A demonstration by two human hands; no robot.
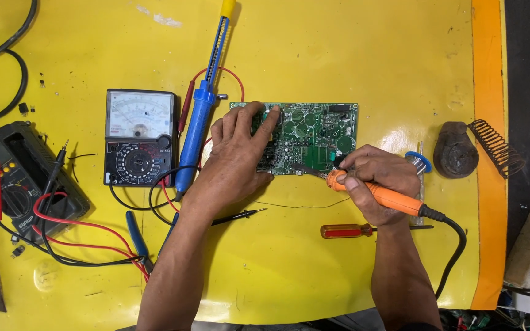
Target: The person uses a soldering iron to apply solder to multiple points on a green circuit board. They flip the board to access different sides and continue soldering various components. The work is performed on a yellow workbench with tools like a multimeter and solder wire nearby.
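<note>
- One view only, from a camera on the person's head.
- It looks almost straight down onto a yellow table [338,49], with the far edge toward the top of the frame.
- Both forearms enter from the bottom edge.
- It sits near enough that the board [305,138] lies mid-frame, with the left hand [237,153] and right hand [375,181] on either side.
- No second view shares the scene.

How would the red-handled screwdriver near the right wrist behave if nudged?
The red-handled screwdriver lies flat on the yellow mat, and its handle looks rounded, so it would probably roll sideways. It looks rigid and light, with most of the weight likely in the handle. The right hand holds the soldering iron just above it, so a roll may bump the cord.
</note>
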